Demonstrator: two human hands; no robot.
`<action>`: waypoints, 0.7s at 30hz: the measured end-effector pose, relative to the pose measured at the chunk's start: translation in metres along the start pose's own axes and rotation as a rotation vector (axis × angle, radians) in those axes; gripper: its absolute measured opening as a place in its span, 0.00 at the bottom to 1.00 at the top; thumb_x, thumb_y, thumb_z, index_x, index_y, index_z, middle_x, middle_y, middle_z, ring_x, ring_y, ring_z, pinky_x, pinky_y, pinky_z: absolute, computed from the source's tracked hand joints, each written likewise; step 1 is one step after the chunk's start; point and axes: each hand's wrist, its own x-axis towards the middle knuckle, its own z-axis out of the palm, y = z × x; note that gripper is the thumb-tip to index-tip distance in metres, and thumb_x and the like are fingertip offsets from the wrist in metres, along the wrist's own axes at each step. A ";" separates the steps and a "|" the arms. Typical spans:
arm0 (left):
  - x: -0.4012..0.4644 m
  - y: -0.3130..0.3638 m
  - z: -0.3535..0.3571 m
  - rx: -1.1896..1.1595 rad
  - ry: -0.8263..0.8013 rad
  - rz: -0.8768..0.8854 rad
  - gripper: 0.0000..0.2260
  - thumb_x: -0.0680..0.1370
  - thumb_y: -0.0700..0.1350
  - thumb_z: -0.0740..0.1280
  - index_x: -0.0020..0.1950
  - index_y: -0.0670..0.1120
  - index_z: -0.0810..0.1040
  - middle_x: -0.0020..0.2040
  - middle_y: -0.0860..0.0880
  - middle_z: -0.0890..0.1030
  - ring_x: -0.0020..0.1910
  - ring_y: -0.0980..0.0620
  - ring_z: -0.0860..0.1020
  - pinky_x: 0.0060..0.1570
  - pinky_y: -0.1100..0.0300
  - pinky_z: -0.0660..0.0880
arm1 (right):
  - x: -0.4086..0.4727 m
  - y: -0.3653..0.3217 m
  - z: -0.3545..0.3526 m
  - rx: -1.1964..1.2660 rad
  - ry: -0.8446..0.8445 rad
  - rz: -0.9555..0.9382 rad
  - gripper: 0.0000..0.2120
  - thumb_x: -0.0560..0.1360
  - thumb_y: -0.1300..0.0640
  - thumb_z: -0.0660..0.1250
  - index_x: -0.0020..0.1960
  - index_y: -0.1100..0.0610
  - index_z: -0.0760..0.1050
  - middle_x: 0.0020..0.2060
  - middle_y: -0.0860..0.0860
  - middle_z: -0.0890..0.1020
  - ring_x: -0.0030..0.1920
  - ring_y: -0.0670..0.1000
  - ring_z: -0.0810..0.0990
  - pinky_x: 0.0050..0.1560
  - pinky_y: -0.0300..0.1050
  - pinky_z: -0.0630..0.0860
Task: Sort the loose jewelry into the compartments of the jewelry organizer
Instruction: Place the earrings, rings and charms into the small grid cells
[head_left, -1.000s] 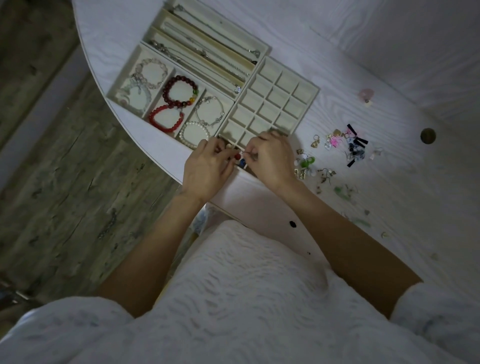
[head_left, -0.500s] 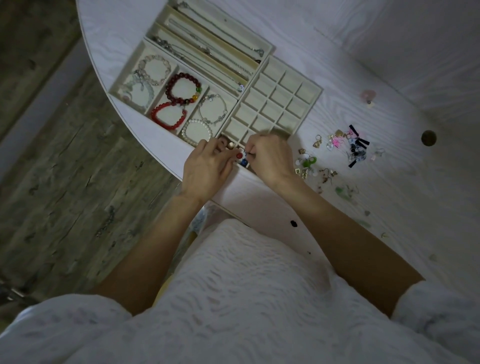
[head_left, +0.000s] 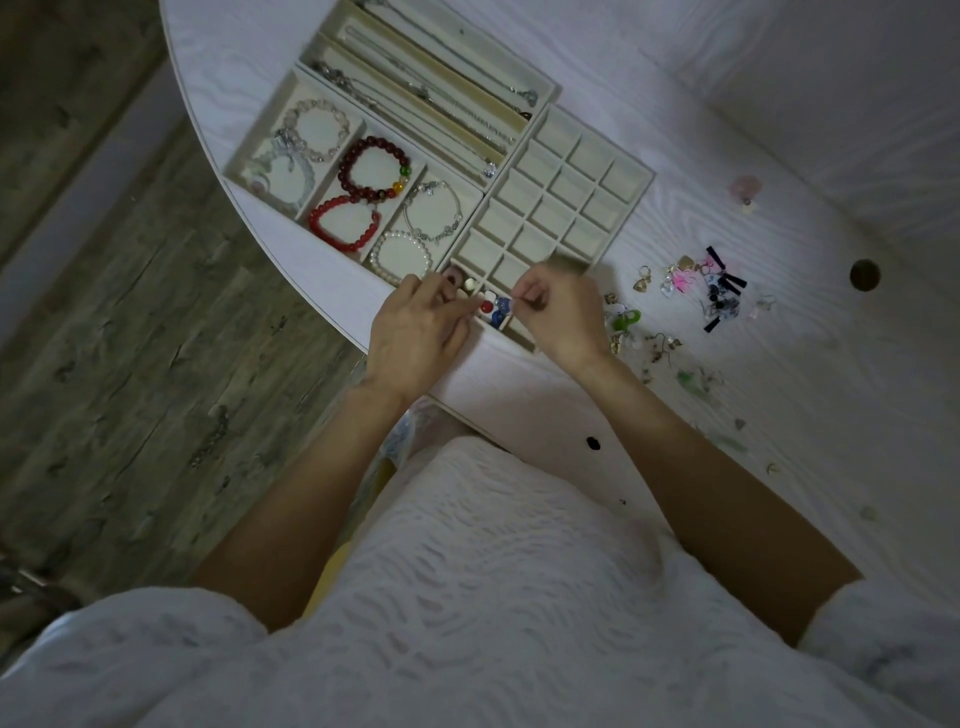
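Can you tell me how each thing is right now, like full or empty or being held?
Grid tray: mostly empty.
Bracelet tray: filled.
Necklace tray: filled.
Loose jewelry: unsorted on table.
Left hand: at nearest grid cells.
Right hand: fingers curled, pinching something tiny.

Both forearms reach fwd, bare, wrists close together. L hand (head_left: 415, 332) lies knuckles up, fingers extended fwd and lightly bent. R hand (head_left: 558, 312) is curled, thumb & forefinger pinched together at the tips.
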 end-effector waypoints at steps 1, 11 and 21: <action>0.000 0.000 0.000 0.002 -0.002 -0.001 0.13 0.77 0.45 0.60 0.54 0.49 0.83 0.45 0.47 0.77 0.39 0.48 0.71 0.38 0.62 0.63 | 0.000 0.000 0.001 -0.019 0.009 0.004 0.04 0.72 0.62 0.72 0.47 0.57 0.79 0.41 0.50 0.81 0.41 0.46 0.78 0.43 0.40 0.78; -0.002 -0.001 -0.001 0.020 -0.022 0.024 0.15 0.77 0.45 0.59 0.55 0.49 0.83 0.44 0.47 0.77 0.38 0.48 0.70 0.37 0.61 0.63 | 0.016 -0.012 0.002 -0.148 -0.039 0.208 0.05 0.73 0.61 0.70 0.41 0.52 0.81 0.40 0.46 0.83 0.40 0.47 0.81 0.36 0.40 0.76; -0.002 -0.002 0.001 -0.001 -0.022 0.033 0.15 0.77 0.45 0.58 0.55 0.49 0.83 0.44 0.46 0.77 0.38 0.47 0.71 0.37 0.58 0.67 | 0.022 -0.018 0.000 -0.151 -0.075 0.235 0.02 0.72 0.63 0.71 0.44 0.58 0.81 0.43 0.50 0.84 0.43 0.49 0.81 0.42 0.43 0.79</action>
